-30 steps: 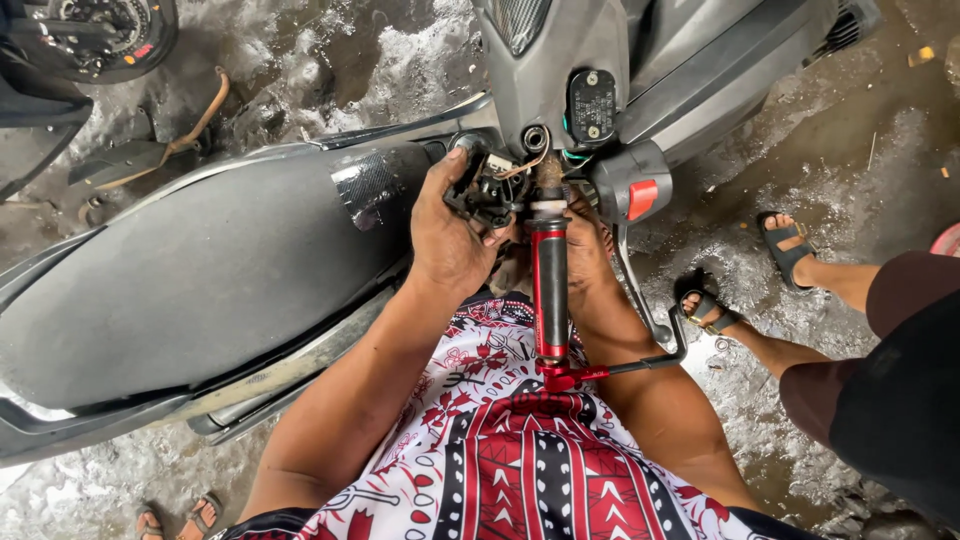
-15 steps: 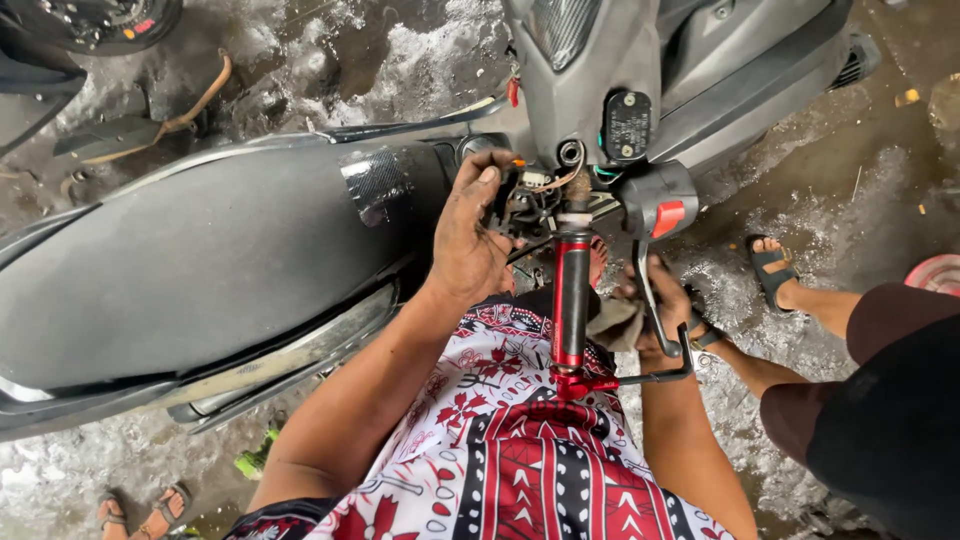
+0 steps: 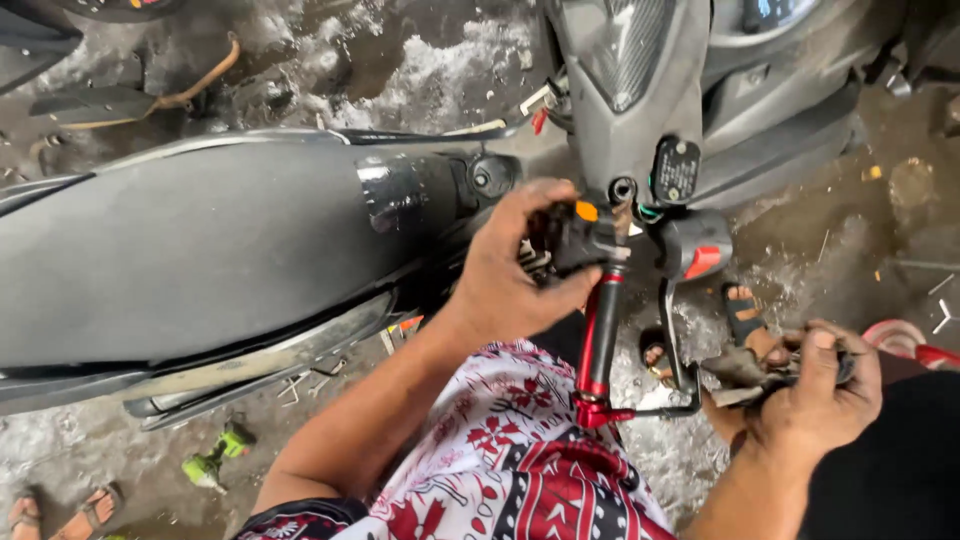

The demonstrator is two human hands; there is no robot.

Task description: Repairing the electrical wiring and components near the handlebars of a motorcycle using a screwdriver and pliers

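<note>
Left hand [image 3: 510, 275] is wrapped over the black switch housing [image 3: 578, 232] at the inner end of the handlebar, fingers clamped round it and thumb underneath, likely to steady the loose unit on the bar; an orange button shows on its top. The red handlebar grip [image 3: 600, 335] runs from that housing down toward the near edge, with the brake lever [image 3: 668, 345] beside it on the right and a second grey housing with a red switch [image 3: 692, 248] just right of the bar. Right hand [image 3: 815, 395] sits low at the near right, well apart from the bar, fingers closed on a dark bundle of tools [image 3: 770, 368]; exactly what they are, I cannot tell. Holding them off to the side keeps the bar free for the left hand. The long grey scooter seat [image 3: 190, 250] stretches away to the left, a small green tool [image 3: 215, 462] lies on the wet floor [image 3: 400, 60] below it, and a sandalled foot [image 3: 745, 320] stands just right of the lever. Against half a second ago: the right hand has dropped away from the grip area to the near right, the left hand stays on the housing, and the view has shifted so the bar sits further right.
</note>
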